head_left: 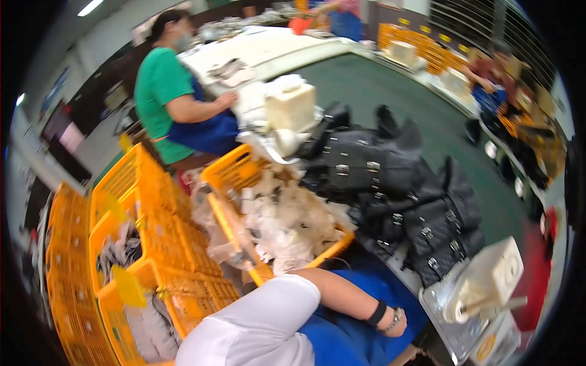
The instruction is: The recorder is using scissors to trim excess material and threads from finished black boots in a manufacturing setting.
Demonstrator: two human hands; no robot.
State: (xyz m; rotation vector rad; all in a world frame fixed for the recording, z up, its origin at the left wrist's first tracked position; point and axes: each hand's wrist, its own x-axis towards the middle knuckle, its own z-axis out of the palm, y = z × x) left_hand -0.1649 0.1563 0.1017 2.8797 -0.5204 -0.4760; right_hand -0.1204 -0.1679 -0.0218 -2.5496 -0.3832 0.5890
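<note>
My left arm in a white sleeve crosses the lower middle, with a black band and a watch at the wrist. My left hand (pixel 397 324) is low in front of the blue apron (pixel 342 332) on my lap; its fingers are turned away and hidden. A small skin-coloured patch at the lower edge may be my right hand (pixel 408 355), but its fingers do not show. Nearest beyond the left hand, black buckled boot uppers (pixel 427 235) lie piled on the table edge. Beside them a cream box-shaped device (pixel 488 277) rests on a metal tray (pixel 436 302).
An orange crate (pixel 229 229) of crumpled pale sheeting (pixel 293 219) stands left of the boot uppers. Stacked orange crates (pixel 189 244) fill the left. A green belt (pixel 372 79) runs behind; a co-worker in green (pixel 162 85) stands beside another cream device (pixel 290 107). Others work farther off.
</note>
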